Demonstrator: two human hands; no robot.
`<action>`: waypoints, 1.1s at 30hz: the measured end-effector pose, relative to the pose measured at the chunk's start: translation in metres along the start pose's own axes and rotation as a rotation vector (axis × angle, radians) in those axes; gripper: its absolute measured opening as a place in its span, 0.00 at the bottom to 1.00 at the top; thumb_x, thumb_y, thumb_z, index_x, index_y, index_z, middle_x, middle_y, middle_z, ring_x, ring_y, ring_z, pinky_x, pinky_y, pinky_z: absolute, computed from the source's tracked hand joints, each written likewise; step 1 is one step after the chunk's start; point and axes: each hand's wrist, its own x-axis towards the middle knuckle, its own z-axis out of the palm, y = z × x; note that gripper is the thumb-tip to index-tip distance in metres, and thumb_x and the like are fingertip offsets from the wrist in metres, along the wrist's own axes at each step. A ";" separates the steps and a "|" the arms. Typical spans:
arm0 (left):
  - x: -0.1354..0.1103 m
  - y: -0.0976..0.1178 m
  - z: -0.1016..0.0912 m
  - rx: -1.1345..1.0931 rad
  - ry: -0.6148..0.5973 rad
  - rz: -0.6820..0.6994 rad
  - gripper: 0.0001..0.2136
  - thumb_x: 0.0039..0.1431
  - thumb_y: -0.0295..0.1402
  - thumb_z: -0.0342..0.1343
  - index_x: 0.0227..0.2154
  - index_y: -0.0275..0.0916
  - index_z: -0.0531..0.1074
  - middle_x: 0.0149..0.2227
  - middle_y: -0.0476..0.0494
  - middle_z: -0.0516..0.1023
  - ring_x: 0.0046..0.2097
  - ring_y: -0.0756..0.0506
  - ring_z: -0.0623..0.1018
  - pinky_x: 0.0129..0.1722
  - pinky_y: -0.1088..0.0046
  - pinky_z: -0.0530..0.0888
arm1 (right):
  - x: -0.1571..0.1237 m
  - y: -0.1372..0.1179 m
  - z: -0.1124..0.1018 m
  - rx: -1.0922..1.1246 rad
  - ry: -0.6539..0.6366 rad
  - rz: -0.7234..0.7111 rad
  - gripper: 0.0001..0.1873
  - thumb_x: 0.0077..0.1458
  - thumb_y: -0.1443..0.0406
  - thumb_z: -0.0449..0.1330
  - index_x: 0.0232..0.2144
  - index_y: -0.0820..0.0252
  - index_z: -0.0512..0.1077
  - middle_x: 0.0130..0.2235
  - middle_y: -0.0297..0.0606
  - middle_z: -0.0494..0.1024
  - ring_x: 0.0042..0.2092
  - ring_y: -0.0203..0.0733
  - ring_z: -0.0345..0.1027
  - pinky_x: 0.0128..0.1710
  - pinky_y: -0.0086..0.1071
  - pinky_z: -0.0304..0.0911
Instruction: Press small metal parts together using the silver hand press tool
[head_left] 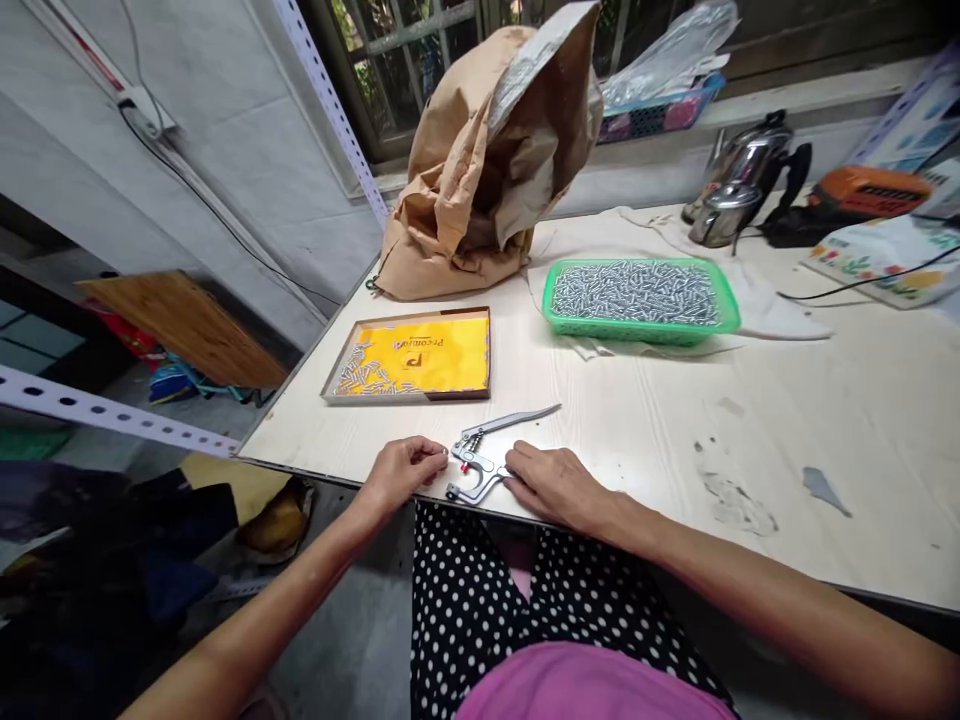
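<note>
While the right hand (559,484) held pliers (482,464) and the left hand (401,468) pinched, contents unclear, pins (367,379) part-filled the centre-left tray (450,396).

FREE: surface (637,410) before basket (637,330); lane between tray (412,398) and basket | BLOCKED: bag (457,190) behind tray; pliers (481,463) between left hand (401,468) and right hand (559,482)

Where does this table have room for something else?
Bare tabletop lies between the green basket and right hand; a narrower strip separates basket and tray. Crowded: the near edge around the pliers and left hand, and back right, by the kettle.
</note>
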 end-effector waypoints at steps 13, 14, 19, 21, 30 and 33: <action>-0.001 0.001 0.020 0.098 -0.041 -0.134 0.17 0.38 0.46 0.63 0.22 0.34 0.75 0.22 0.47 0.74 0.27 0.49 0.68 0.27 0.75 0.60 | -0.002 -0.003 -0.004 -0.051 0.006 0.002 0.09 0.65 0.63 0.50 0.40 0.60 0.68 0.43 0.40 0.73 0.37 0.39 0.69 0.30 0.32 0.54; -0.001 0.002 0.019 0.113 -0.049 -0.149 0.17 0.37 0.45 0.62 0.21 0.34 0.75 0.21 0.48 0.73 0.26 0.50 0.67 0.26 0.75 0.59 | -0.002 -0.004 -0.005 -0.051 0.001 0.006 0.09 0.65 0.63 0.50 0.41 0.60 0.68 0.44 0.40 0.73 0.38 0.39 0.69 0.30 0.32 0.54; 0.005 0.005 0.017 0.143 -0.130 -0.234 0.16 0.36 0.45 0.61 0.19 0.35 0.72 0.17 0.53 0.67 0.23 0.52 0.62 0.25 0.74 0.56 | -0.002 -0.004 -0.007 -0.041 -0.008 -0.002 0.10 0.65 0.63 0.49 0.41 0.61 0.68 0.44 0.42 0.73 0.39 0.40 0.69 0.31 0.31 0.56; 0.009 0.006 0.016 0.157 -0.172 -0.258 0.16 0.35 0.45 0.61 0.20 0.35 0.72 0.17 0.53 0.67 0.23 0.52 0.61 0.24 0.74 0.55 | -0.002 -0.002 -0.006 -0.037 -0.004 -0.010 0.10 0.66 0.63 0.49 0.42 0.61 0.68 0.44 0.42 0.73 0.39 0.40 0.69 0.31 0.31 0.56; 0.012 0.000 0.016 0.232 -0.190 -0.223 0.17 0.36 0.45 0.60 0.23 0.34 0.75 0.19 0.51 0.70 0.25 0.51 0.64 0.25 0.75 0.56 | -0.007 0.000 -0.006 -0.025 0.029 -0.040 0.12 0.65 0.60 0.51 0.44 0.61 0.69 0.46 0.43 0.73 0.41 0.43 0.69 0.34 0.33 0.61; 0.010 -0.002 0.017 0.224 -0.165 -0.207 0.19 0.36 0.46 0.59 0.25 0.33 0.76 0.21 0.50 0.72 0.26 0.50 0.65 0.26 0.75 0.57 | -0.008 0.007 -0.012 -0.065 0.122 -0.037 0.29 0.57 0.50 0.59 0.53 0.63 0.66 0.57 0.52 0.66 0.54 0.53 0.62 0.48 0.43 0.61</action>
